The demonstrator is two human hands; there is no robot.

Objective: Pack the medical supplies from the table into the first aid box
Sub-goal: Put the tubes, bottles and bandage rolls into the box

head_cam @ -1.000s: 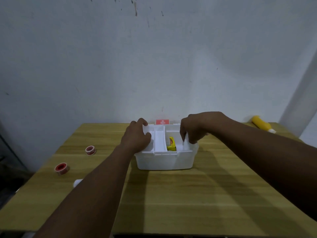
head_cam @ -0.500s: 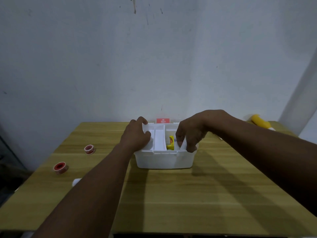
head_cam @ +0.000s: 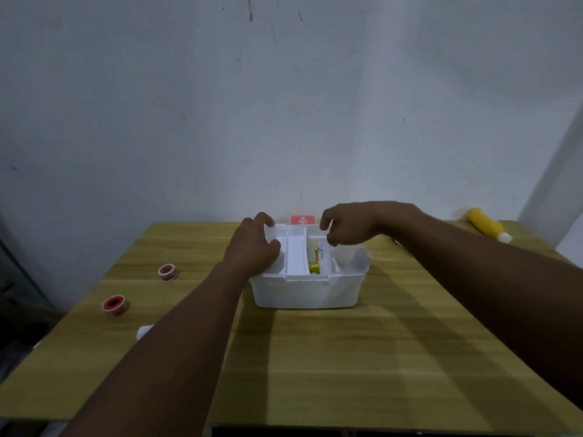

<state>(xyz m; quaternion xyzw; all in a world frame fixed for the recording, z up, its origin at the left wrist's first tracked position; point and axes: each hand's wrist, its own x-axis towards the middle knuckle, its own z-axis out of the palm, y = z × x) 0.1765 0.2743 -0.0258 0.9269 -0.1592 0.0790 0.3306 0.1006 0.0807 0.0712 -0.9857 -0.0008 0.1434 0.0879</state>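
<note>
The white first aid box [head_cam: 307, 291] stands open mid-table, its red cross label [head_cam: 302, 220] showing behind it. A white divided insert tray [head_cam: 296, 257] sits in the top of the box, shifted to the left. My left hand [head_cam: 252, 247] grips the tray's left end. My right hand [head_cam: 347, 228] pinches the tray's far right edge, fingers closed. A yellow item [head_cam: 314, 267] and a thin white printed piece [head_cam: 323, 257] show beside the tray. The box's right part lies uncovered.
Two tape rolls with red centres [head_cam: 167, 272] [head_cam: 115, 305] lie on the wooden table [head_cam: 347, 357] at the left. A small white object [head_cam: 144, 331] peeks out beside my left forearm. A yellow bottle [head_cam: 485, 228] lies at the far right corner.
My right hand has moved from the tray's front right up to its far right edge. The box's right side now shows uncovered. My left hand has kept its grip.
</note>
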